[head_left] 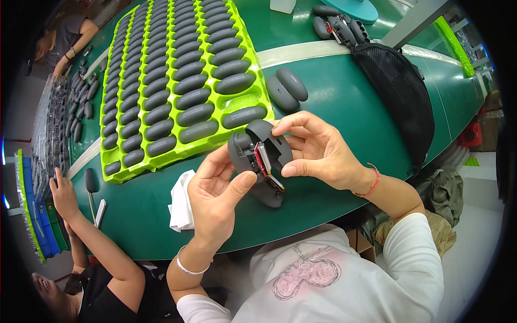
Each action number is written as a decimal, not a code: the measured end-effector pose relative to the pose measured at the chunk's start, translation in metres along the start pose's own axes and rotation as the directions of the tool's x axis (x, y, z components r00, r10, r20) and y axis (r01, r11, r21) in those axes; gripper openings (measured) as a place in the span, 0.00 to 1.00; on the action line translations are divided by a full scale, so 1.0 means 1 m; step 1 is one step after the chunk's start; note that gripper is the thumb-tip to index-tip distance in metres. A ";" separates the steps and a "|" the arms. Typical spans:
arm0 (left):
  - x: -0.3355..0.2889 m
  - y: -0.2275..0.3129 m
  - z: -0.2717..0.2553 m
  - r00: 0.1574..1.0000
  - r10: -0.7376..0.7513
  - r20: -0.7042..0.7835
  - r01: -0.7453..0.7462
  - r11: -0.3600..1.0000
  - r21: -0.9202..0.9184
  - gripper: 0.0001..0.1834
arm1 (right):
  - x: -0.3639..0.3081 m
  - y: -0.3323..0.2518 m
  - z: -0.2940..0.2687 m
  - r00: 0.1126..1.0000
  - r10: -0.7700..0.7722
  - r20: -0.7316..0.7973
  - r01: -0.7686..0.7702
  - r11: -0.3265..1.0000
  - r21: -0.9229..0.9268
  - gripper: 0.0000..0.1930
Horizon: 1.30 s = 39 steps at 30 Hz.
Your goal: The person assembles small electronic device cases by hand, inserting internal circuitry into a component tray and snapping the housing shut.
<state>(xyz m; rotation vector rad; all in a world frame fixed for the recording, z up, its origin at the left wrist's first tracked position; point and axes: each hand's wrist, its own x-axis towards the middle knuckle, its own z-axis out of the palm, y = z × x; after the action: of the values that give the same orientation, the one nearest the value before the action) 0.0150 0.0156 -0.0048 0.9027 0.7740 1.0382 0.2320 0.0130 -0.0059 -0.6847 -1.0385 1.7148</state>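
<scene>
In front of me, above the near part of the green table, I hold an opened dark grey oval case (240, 154), with red, black and pale inner parts showing between its shells. My left hand (215, 191) grips its left side, thumb in front and fingers behind. On the other side, my right hand (320, 153) pinches the right shell between thumb and fingers. Just below hangs or lies a dark grey curved piece (267, 197); I cannot tell whether it is attached. Beyond my hands is a lime green tray (156, 164) with rows of dark grey oval cases.
Right of the tray sit two grey cases (286, 89). Opened cases (339, 29) lie farther back, by a black mesh pouch (398, 91). A white cloth (182, 202) lies left of my left hand. One co-worker's hand (64, 195) is at left; another person (75, 37) works far left.
</scene>
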 end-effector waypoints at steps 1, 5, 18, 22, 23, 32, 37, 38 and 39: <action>0.000 0.000 -0.001 1.000 -0.002 -0.001 0.002 1.000 -0.007 0.29 | -0.001 0.001 0.000 1.000 -0.019 0.006 0.019 1.000 0.020 0.27; -0.002 0.003 -0.003 0.998 -0.020 0.053 0.020 1.000 -0.012 0.29 | 0.001 -0.002 0.005 0.999 0.004 0.036 -0.006 0.999 0.045 0.33; -0.003 0.002 -0.006 0.996 0.029 0.090 -0.036 0.997 0.071 0.29 | 0.001 -0.004 0.004 0.999 0.026 0.044 -0.024 0.999 -0.040 0.41; -0.002 0.001 -0.005 0.997 0.028 0.072 -0.032 0.998 0.058 0.28 | -0.002 0.000 0.006 0.998 -0.061 -0.011 0.060 0.997 -0.052 0.37; -0.001 0.001 -0.005 0.997 0.036 0.074 -0.040 0.998 0.056 0.28 | -0.002 0.000 0.006 0.998 -0.060 -0.015 0.059 0.997 -0.050 0.37; 0.000 -0.001 -0.005 1.000 0.009 0.014 -0.009 1.000 0.025 0.28 | -0.003 0.000 0.006 0.999 -0.048 0.003 0.048 0.995 -0.083 0.33; 0.003 0.000 -0.004 0.995 -0.091 -0.031 0.089 0.994 -0.057 0.30 | -0.003 0.001 0.003 0.999 -0.041 0.027 0.044 0.991 -0.130 0.34; 0.003 0.000 -0.003 0.993 -0.115 -0.029 0.112 0.990 -0.080 0.30 | -0.002 0.001 0.002 0.999 -0.040 0.025 0.043 0.991 -0.129 0.34; 0.004 0.001 -0.003 0.993 -0.117 -0.028 0.115 0.990 -0.080 0.30 | -0.002 0.002 0.002 0.998 -0.059 0.023 0.062 0.987 -0.148 0.34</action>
<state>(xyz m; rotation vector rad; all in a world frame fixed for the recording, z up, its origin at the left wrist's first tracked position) 0.0135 0.0199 -0.0060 0.7667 0.7985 0.9762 0.2306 0.0101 -0.0071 -0.7248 -1.1971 1.6055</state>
